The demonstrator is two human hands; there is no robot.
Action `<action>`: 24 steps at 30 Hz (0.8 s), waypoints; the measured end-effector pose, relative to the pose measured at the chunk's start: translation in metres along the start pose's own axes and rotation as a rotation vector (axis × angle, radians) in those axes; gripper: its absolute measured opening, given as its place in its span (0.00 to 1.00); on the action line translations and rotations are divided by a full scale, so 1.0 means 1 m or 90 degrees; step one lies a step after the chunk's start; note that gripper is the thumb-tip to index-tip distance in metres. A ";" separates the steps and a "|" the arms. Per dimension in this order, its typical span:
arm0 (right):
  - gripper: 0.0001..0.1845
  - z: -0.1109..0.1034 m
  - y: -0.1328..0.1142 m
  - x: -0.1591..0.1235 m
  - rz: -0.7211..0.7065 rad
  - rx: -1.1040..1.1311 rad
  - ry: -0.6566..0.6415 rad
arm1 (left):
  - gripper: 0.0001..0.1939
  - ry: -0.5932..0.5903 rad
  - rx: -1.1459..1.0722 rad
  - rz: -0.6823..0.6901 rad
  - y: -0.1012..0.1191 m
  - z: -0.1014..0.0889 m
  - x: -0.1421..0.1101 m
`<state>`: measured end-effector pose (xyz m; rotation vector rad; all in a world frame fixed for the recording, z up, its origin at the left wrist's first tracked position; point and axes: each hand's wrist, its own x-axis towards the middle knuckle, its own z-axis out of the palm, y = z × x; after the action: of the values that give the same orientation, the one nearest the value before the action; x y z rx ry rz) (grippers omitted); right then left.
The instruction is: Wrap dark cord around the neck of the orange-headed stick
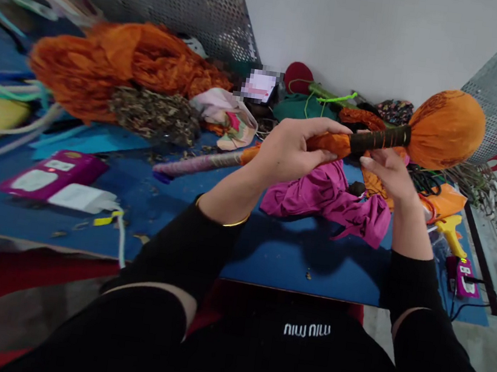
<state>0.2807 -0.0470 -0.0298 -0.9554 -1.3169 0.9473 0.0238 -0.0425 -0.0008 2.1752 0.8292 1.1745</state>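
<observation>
Both hands are at a long cloth-wrapped stick (376,140) with a round orange cloth-covered head. It is held tilted above the table, the head up at the right. My left hand (290,146) is closed around its orange-wrapped middle. The thinner pinkish end reaches down to the left. My right hand (390,171) is at the dark banded binding below the head, with its thumb underneath and some fingers hidden behind the stick. Beneath the hands lies a crumpled magenta cloth (329,199) on the blue table (276,257).
Orange fabric (131,64) and dried plant matter (157,114) are heaped at the back left. A purple power strip (55,176) with a white plug lies at the left. On the right are a yellow glue gun (450,232) and another purple box (465,277) with cables. A lit phone (259,85) stands behind.
</observation>
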 end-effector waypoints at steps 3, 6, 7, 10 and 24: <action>0.26 0.043 -0.003 -0.014 -0.019 -0.002 -0.084 | 0.21 0.011 -0.027 0.008 0.001 0.000 0.000; 0.27 0.059 -0.014 -0.030 -0.056 -0.123 -0.041 | 0.22 0.021 -0.003 -0.012 -0.001 -0.002 0.001; 0.26 0.059 -0.019 -0.036 -0.082 -0.160 -0.012 | 0.22 0.026 0.000 -0.019 -0.003 -0.002 0.001; 0.23 0.056 -0.028 -0.048 -0.200 -0.206 0.075 | 0.24 0.036 -0.011 -0.032 -0.008 -0.001 0.003; 0.29 0.061 -0.014 -0.043 0.053 0.185 0.161 | 0.21 0.060 0.090 -0.100 -0.009 0.039 -0.008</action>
<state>0.2185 -0.0904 -0.0290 -0.8749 -0.9046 1.0131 0.0514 -0.0479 -0.0300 2.1332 1.1337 1.1776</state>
